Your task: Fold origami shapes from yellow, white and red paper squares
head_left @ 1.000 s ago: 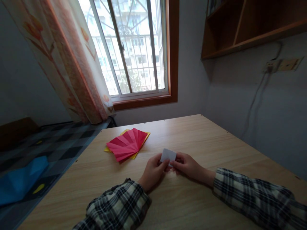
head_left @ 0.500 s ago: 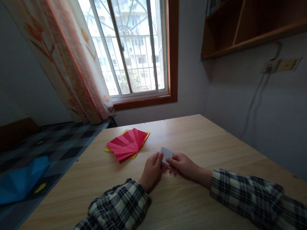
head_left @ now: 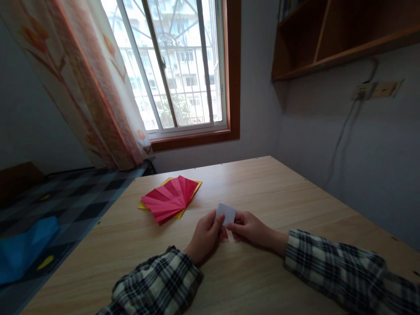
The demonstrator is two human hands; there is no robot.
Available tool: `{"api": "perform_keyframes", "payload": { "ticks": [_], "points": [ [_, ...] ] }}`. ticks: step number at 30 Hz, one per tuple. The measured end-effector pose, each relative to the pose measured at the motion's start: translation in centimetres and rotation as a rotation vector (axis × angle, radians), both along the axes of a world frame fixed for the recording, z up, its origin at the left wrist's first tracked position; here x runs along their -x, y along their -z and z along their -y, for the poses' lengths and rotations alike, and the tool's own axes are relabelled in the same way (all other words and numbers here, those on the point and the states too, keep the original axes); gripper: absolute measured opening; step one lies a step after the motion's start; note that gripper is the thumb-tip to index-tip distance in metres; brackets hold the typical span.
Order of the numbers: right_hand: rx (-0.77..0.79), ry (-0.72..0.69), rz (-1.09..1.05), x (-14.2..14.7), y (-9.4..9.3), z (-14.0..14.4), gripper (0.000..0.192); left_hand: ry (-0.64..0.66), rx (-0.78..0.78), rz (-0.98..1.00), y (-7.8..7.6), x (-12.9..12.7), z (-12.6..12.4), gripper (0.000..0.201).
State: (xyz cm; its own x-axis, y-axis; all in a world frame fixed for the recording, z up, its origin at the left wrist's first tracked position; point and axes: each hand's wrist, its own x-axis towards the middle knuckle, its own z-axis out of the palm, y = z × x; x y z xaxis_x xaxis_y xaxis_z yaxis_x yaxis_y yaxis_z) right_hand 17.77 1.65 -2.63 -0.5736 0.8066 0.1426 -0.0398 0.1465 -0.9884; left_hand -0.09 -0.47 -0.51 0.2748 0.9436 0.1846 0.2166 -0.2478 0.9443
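1. Left hand [head_left: 205, 234] and right hand [head_left: 249, 227] meet over the wooden table [head_left: 282, 197], each pinching the same small white folded paper [head_left: 225, 213]: left fingers on its left edge, right fingers at its lower right corner.
2. Paper sits just above the tabletop, tilted up toward the camera, near the table's middle.
3. Risk: the piece is small and held only by fingertips; uneven pull from either side could skew a crease or tear it.
4. Risk: if one pinch loosens, the paper likely springs open or drops flat.
5. Red pleated fan [head_left: 169, 199] lies on a yellow sheet [head_left: 180, 213] just to the left; a sweeping left sleeve [head_left: 157, 284] could drag it.
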Motion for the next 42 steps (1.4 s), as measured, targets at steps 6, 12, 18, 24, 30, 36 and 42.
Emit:
{"api": "perform_keyframes", "payload": {
  "ticks": [6, 12, 18, 24, 30, 36, 42],
  "points": [
    [-0.122, -0.065, 0.177, -0.6, -0.6, 0.3, 0.029, -0.035, -0.016, 0.035, 0.0, 0.2, -0.3, 0.044],
    [-0.168, -0.094, 0.227, -0.9, -0.6, 0.4, 0.025, -0.082, 0.08, 0.126, -0.2, 0.1, -0.1, 0.046],
    [-0.178, -0.054, 0.197, -1.0, -0.7, 0.5, 0.042, -0.084, 0.164, 0.222, -0.9, 0.0, 0.0, 0.048],
    [-0.119, -0.092, 0.189, -1.2, -0.7, 0.5, 0.045, -0.069, 0.187, 0.217, -1.2, -0.1, 0.0, 0.05],
    [-0.033, -0.065, 0.115, -1.1, -0.2, -0.1, 0.048, -0.01, 0.161, 0.157, -1.1, 0.1, 0.0, 0.048],
    [-0.07, -0.037, 0.096, -1.2, -0.5, 0.0, 0.048, 0.102, 0.115, -0.009, -0.9, 0.2, 0.0, 0.052],
    [-0.054, 0.116, 0.092, -1.0, -0.8, 0.2, 0.051, -0.01, 0.021, 0.048, -0.2, 0.1, -0.3, 0.042]
  ]
}}
